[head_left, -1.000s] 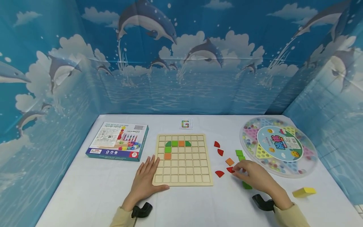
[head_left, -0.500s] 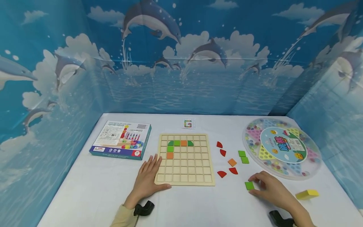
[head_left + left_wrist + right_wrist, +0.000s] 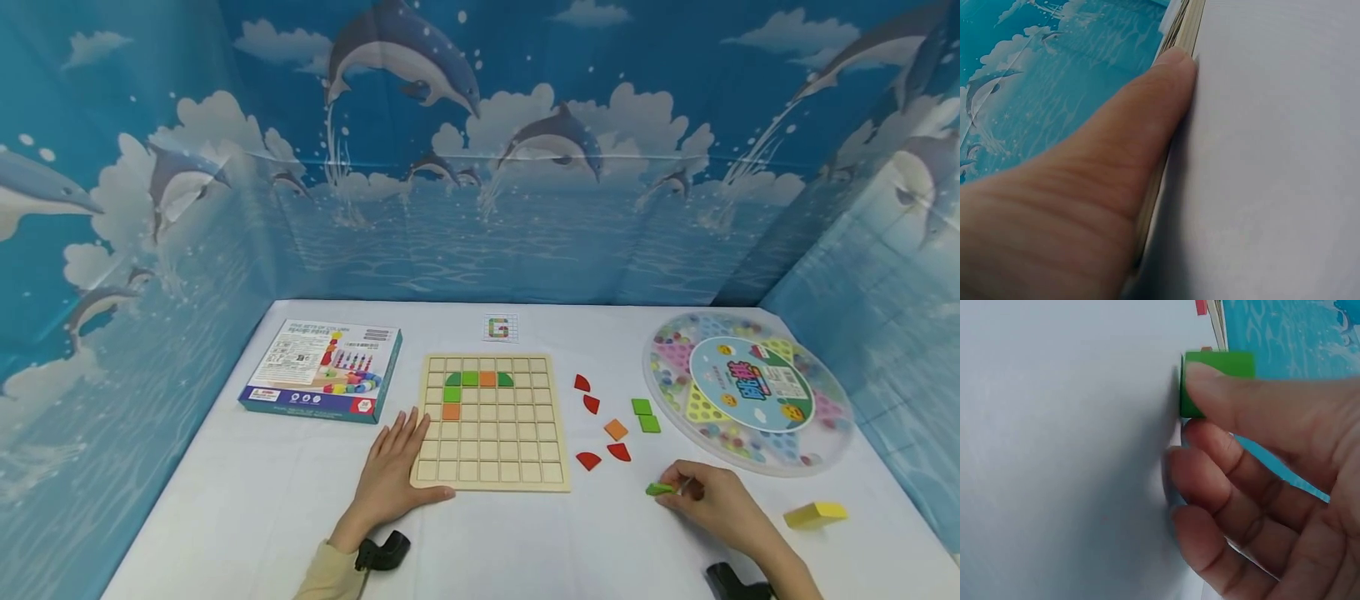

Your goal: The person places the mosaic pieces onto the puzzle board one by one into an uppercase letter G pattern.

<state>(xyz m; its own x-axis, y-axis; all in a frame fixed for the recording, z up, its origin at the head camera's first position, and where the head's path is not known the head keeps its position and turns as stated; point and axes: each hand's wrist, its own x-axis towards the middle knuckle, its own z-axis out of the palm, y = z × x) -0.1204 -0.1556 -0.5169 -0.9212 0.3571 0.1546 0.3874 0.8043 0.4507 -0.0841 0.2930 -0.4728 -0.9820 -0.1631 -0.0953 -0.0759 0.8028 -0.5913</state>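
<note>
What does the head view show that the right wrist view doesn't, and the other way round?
Only the head view shows the left hand, flat box, small picture card, round game board and yellow block. Only the right wrist view shows three fingertips lined up below the thumb. Both show the right hand pinching a green square, the white table and the blue backdrop.

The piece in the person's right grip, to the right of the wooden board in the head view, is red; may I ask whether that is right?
Not quite: the piece in the person's right grip is green, as the right wrist view shows. It is indeed to the right of the wooden board in the head view.
</note>
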